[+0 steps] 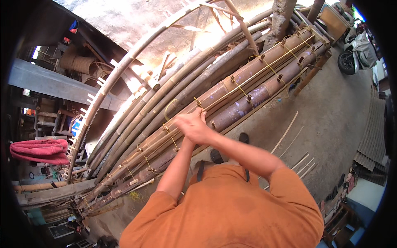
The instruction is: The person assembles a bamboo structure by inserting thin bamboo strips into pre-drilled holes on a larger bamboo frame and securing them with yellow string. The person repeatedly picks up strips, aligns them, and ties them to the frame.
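Two long brown bamboo poles, a nearer one with purple blotches and a farther one, run diagonally in front of me. Short wooden pegs stick up from both. Thin yellow cord is looped around pegs and poles, and a slim pale bamboo strip lies along the far pole. My left hand is at that strip, its fingers closed but partly covered. Across it lies my right hand, slightly blurred, its fingers not distinct; what either hand grips is hidden.
A curved bamboo frame with pegs rises at the left. Thick bamboo poles lie behind the work. A concrete post stands at the back, a motorcycle at the far right. Loose strips lie on the floor; a red cloth hangs left.
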`<control>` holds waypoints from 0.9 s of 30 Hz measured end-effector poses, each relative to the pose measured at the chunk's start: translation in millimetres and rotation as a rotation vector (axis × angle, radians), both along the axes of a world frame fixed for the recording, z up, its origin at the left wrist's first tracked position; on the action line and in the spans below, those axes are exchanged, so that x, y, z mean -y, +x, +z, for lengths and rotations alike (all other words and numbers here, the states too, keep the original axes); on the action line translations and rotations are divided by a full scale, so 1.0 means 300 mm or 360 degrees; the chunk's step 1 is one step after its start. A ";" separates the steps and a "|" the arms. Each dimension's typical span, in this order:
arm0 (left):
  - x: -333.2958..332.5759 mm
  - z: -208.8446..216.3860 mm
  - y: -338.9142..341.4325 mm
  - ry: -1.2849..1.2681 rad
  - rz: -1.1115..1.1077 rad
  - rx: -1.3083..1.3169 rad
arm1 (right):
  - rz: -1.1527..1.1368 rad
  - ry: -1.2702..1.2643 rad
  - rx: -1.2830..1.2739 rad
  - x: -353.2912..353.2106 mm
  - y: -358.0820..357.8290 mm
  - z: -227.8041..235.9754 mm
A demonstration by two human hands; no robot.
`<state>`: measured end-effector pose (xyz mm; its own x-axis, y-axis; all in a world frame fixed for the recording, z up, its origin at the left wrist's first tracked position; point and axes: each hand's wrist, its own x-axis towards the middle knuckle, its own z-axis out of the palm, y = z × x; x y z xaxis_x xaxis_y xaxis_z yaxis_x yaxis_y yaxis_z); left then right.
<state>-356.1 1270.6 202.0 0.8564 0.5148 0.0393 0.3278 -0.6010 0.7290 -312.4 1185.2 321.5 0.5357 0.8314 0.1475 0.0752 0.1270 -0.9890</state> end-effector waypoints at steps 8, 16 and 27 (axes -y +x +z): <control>0.043 0.157 0.006 0.0039 0.0137 -0.0181 | 0.0197 -0.0578 0.0173 -0.139 0.373 -0.122; 0.044 0.183 0.025 0.0057 0.0219 -0.0005 | 0.0518 -0.0194 0.0753 0.304 0.047 -0.289; -0.286 0.100 0.206 -0.0052 0.0372 0.0095 | 0.0937 -0.0839 0.1085 0.234 -0.260 -0.187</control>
